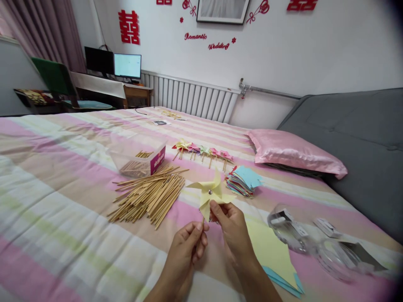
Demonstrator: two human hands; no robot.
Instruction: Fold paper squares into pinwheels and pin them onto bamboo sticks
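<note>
Both hands pinch the little yellow paper pinwheel (pixel 210 193) above the striped bed (pixel 63 167): left hand (pixel 189 243) below, right hand (pixel 231 224) beside its shiny pin. Thin wooden sticks (pixel 147 197) lie just left. Squeezing hard could crumple the soft paper blades.

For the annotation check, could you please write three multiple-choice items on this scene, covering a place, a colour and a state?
1. Where does the pile of wooden sticks lie?
A. on the pillow
B. on the striped bedspread, left of the hands
C. on the desk

2. What colour is the held paper pinwheel?
A. red
B. blue
C. pale yellow

3. How is the pinwheel held?
A. by both hands
B. by one hand
C. lying free

Answers: 1 B, the sticks rest on the bedspread. 2 C, its blades are yellow. 3 A, left hand and right hand pinch below it.
</note>
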